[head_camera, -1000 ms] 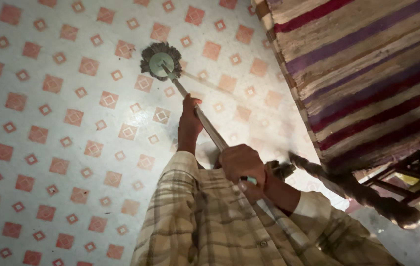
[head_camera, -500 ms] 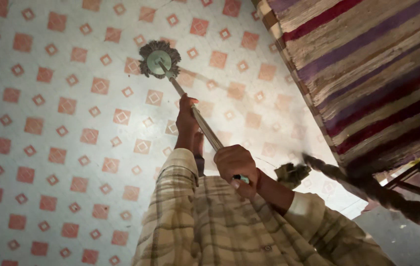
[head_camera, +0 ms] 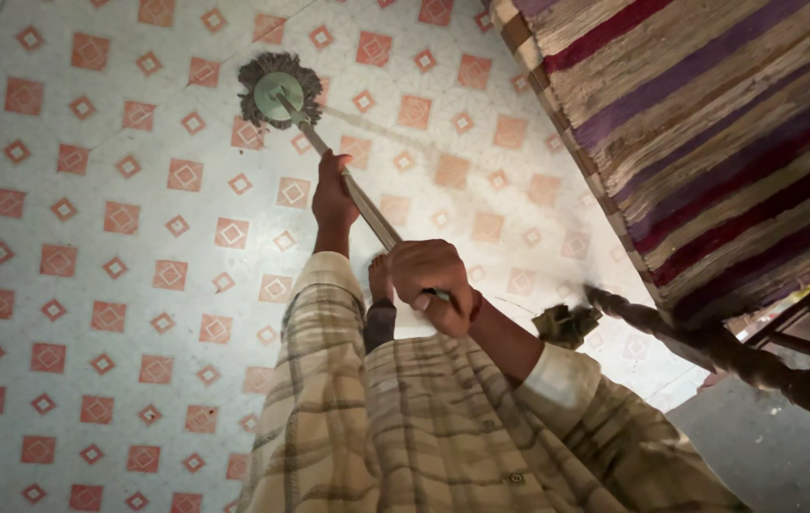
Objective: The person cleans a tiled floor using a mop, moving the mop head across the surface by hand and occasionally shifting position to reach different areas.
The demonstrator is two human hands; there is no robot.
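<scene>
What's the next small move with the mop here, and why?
Probably a short pull of the mop head back toward the body. Both hands grip the handle, left hand farther down, right hand near the top, arms extended; the head sits far out on the patterned floor, clear of the striped rug.

It looked like a room in a home: a floor [head_camera: 120, 285] of pale tiles with orange diamond squares, a striped woven bed cover [head_camera: 709, 123], and a turned wooden bed leg [head_camera: 709, 347] at the floor's right edge.
</scene>
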